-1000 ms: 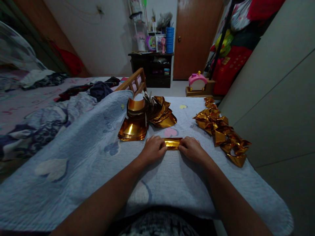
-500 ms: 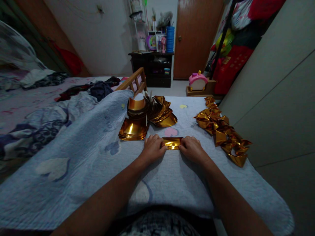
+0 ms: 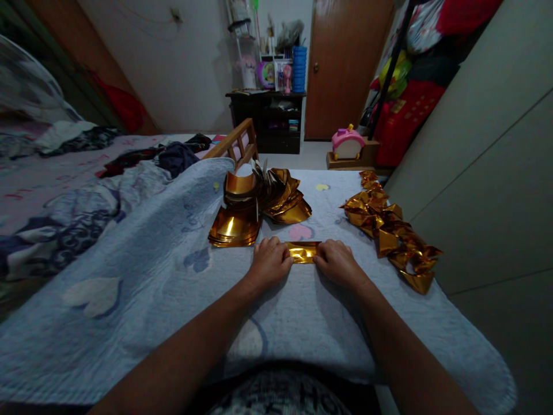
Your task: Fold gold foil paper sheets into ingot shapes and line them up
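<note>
A narrow strip of shiny gold foil paper [image 3: 303, 252] lies low over the blue quilt, its middle showing between my hands. My left hand [image 3: 271, 259] is closed on the strip's left end, thumb toward the near edge. At the other end my right hand [image 3: 339, 261] pinches it the same way. Both ends are hidden under the fingers. Just beyond my left hand are stacked gold foil sheets [image 3: 235, 226], with a fanned, curled pile of more sheets [image 3: 288, 202] beside them. Off to the right lies a heap of folded gold foil pieces [image 3: 386, 225].
The blue quilt [image 3: 173, 300] with heart shapes covers the surface under my hands. A wooden rail [image 3: 233, 141] stands behind the foil stacks, and rumpled clothes [image 3: 142, 173] lie at left. A pale cabinet [image 3: 488, 190] borders the right side. Farther back is a pink toy [image 3: 348, 143].
</note>
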`<state>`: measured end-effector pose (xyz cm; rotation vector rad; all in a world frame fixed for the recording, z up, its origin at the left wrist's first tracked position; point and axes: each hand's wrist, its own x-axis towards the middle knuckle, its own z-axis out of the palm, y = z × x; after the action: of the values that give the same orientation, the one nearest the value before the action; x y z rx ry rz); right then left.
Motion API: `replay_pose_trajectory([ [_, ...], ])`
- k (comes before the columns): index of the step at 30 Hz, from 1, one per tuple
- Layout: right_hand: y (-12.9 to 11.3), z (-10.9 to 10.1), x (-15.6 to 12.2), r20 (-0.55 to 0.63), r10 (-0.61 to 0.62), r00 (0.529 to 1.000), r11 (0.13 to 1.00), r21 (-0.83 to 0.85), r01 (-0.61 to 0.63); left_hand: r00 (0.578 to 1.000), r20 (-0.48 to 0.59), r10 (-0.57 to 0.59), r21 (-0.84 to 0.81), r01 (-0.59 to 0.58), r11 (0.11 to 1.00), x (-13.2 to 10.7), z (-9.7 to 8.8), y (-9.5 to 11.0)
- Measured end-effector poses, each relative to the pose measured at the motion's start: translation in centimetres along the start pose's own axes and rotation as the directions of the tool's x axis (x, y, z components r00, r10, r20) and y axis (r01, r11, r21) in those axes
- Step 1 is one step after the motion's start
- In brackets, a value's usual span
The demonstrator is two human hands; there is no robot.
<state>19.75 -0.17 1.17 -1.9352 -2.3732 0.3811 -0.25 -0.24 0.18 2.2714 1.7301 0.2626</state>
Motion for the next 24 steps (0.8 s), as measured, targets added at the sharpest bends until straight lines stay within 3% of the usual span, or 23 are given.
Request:
replay_pose_trajectory([
  [5, 0.3, 0.4, 0.0, -0.027, 0.008, 1.0, 0.998, 0.056, -0.007, 0.999, -0.041, -0.015, -0.049, 0.013, 0.999, -0.2, 0.2, 0.0],
  [9, 0.2, 0.5, -0.3, -0.089, -0.016, 0.996, 0.998, 0.053, 0.021, 0.995, -0.076, 0.059, -0.038, -0.062, 0.997, -0.4, 0.3, 0.3],
  [13, -0.6, 0.4, -0.8, -0.158, -0.133, 0.978, 0.991, -0.006, 0.133, 0.981, -0.071, 0.181, 0.011, -0.18, 0.984, -0.5, 0.0, 0.6],
  [17, -1.4, 0.8, -0.8, -0.115, -0.298, 0.947, 0.949, 0.07, 0.307, 0.95, 0.002, 0.313, -0.079, -0.312, 0.947, -0.5, -0.1, 0.4],
  [24, -2.0, 1.1, 0.1, -0.109, -0.185, 0.977, 0.968, 0.149, 0.2, 0.953, -0.02, 0.301, -0.151, -0.301, 0.942, -0.2, 0.7, -0.3],
])
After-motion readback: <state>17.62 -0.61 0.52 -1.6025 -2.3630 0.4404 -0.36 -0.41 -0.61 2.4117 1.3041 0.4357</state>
